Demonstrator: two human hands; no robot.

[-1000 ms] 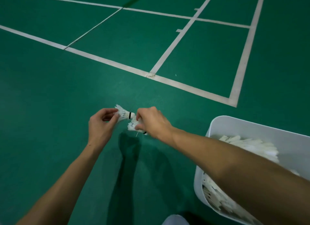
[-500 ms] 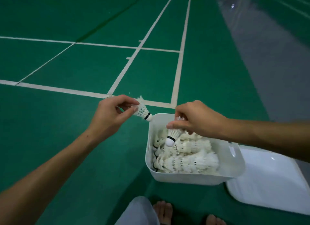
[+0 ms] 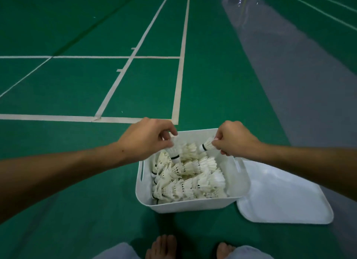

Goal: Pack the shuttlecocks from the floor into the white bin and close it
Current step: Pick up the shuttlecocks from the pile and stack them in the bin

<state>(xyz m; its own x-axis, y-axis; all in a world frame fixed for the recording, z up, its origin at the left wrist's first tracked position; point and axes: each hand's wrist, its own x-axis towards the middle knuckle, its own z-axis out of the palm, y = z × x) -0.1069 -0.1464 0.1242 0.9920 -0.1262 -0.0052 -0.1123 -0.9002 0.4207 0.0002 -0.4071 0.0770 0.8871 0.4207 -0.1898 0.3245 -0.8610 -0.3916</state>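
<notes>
Each hand, left hand [image 3: 148, 140] and right hand [image 3: 234, 140], pinched a light, fragile shuttlecock [image 3: 174, 152] by its skirt over the white bin [image 3: 185, 206].

Both my forearms reach forward and inward, bare to the frame edges. My left hand [image 3: 146, 140] is turned palm down, fingers and thumb curled in a pinch at the fingertips. My right hand [image 3: 234, 140] mirrors it, knuckles up, fingertips pinched. My bare feet [image 3: 164, 247] show below.
</notes>
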